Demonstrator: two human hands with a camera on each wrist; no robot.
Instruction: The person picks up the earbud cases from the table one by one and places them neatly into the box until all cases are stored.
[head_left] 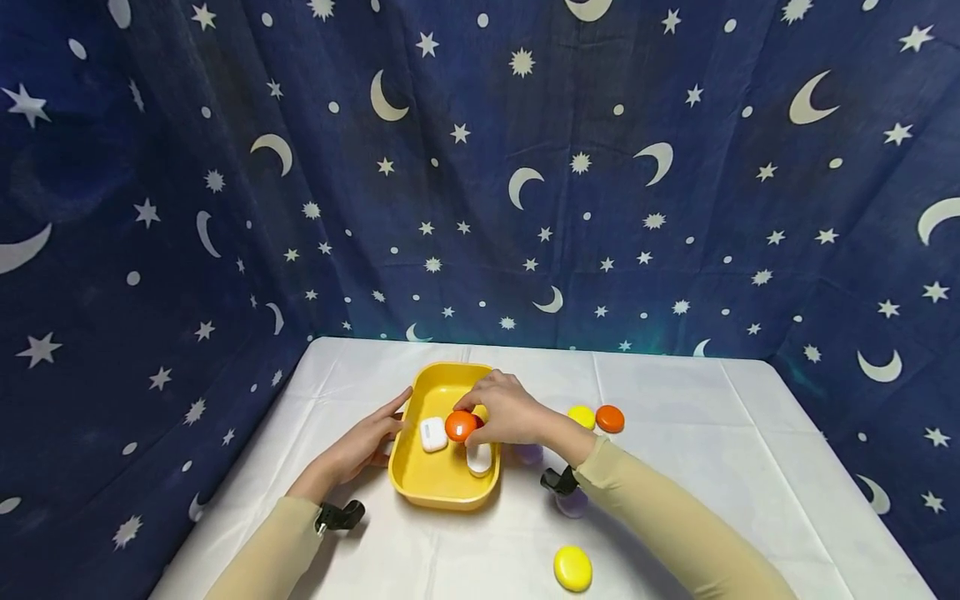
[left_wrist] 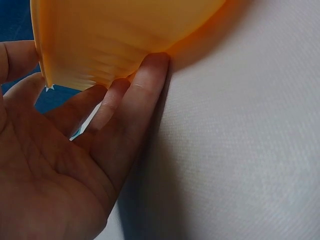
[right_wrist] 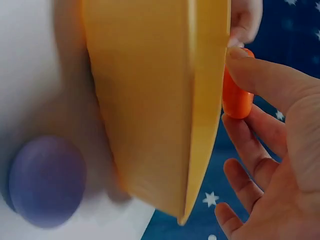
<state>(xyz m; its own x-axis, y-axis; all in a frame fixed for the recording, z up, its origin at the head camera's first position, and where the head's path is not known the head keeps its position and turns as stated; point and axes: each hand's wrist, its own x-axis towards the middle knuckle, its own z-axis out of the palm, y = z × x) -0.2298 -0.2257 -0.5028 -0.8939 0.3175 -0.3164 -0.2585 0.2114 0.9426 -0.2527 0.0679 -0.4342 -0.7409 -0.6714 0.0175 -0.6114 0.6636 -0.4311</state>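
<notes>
My right hand (head_left: 508, 410) pinches a glossy orange disc (head_left: 460, 426) between thumb and fingers, above the yellow plastic tub (head_left: 427, 492). The right wrist view shows the disc edge-on, just past the tub's rim. My left hand (head_left: 358, 447) touches the tub's left side with its fingers extended; in the left wrist view the fingertips rest against the outer wall. Inside the tub lie a white rounded-square case (head_left: 433, 434) and a white rounded piece (head_left: 479, 460). Something dark red (head_left: 478, 422) shows beside the orange disc, partly hidden by my right hand.
Right of the tub, a yellow disc (head_left: 581, 416) lies beside another orange disc (head_left: 610, 418). Two purple rounded pieces, one a purple piece (head_left: 529, 454) by the tub, sit partly under my right arm. Another yellow disc (head_left: 573, 568) is near the front. A starry curtain (head_left: 480, 250) hangs behind.
</notes>
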